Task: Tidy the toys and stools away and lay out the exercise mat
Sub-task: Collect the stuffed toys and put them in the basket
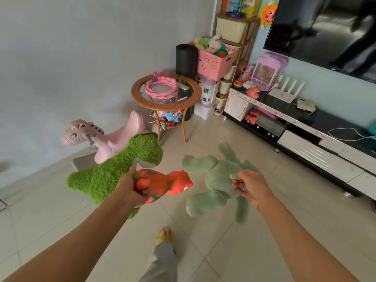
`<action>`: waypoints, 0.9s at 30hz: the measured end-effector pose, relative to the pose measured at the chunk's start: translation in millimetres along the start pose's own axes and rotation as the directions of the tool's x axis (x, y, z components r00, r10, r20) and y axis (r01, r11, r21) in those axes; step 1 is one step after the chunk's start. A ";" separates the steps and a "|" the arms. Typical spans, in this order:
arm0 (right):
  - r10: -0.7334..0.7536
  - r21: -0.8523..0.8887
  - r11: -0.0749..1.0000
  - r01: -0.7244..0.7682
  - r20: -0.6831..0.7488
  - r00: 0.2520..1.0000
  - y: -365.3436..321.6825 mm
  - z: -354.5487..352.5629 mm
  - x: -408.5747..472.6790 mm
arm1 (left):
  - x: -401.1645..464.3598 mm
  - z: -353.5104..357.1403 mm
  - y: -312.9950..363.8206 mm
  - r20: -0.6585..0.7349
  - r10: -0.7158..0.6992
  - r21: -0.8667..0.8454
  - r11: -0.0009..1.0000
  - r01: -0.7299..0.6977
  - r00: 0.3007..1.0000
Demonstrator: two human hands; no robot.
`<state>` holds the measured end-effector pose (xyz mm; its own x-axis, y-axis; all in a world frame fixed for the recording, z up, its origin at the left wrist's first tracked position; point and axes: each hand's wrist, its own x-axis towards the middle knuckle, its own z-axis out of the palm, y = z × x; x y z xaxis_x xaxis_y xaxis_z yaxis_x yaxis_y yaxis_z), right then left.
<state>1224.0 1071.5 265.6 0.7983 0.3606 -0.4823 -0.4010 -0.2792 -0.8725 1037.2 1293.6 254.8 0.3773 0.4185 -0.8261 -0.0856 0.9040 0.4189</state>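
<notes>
The left hand [133, 189] curls its fingers around a shaggy green plush dinosaur [114, 171] and an orange-red rubbery dinosaur toy [173, 185] together; the right hand [251, 188] pinches a pale green plush animal [215, 180], which dangles above the tiled floor [223, 251].

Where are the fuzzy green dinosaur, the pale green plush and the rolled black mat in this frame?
fuzzy green dinosaur [114, 169], head view, on its shaggy body
pale green plush [215, 178], head view, on its torso
rolled black mat [186, 60], head view, on the upright roll's side
</notes>
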 end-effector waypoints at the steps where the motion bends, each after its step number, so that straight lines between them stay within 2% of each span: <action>1: -0.009 0.004 1.000 0.010 -0.016 1.000 -7.2 -1.5 13.1 | 10.1 13.3 4.7 0.004 0.002 0.015 1.000 -0.002 1.000; 15: 0.004 0.118 0.993 0.011 -0.128 0.992 -157.2 13.6 236.9 | 153.9 251.7 134.9 0.139 0.128 0.240 0.958 -0.159 0.982; 22: -0.015 0.183 0.983 0.032 -0.093 0.996 -227.6 10.0 355.4 | 202.0 358.8 188.3 0.201 0.244 0.232 0.929 -0.288 0.949; 27: -0.050 0.155 0.986 0.053 -0.029 0.998 -286.9 -10.1 457.6 | 248.8 445.2 214.5 0.223 0.331 0.246 0.891 -0.382 0.917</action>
<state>1708.9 1307.7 296.0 0.8297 0.3485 -0.4361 -0.4227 -0.1180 -0.8986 1523.2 1552.8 306.9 0.5232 0.6636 -0.5348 0.0066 0.6243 0.7812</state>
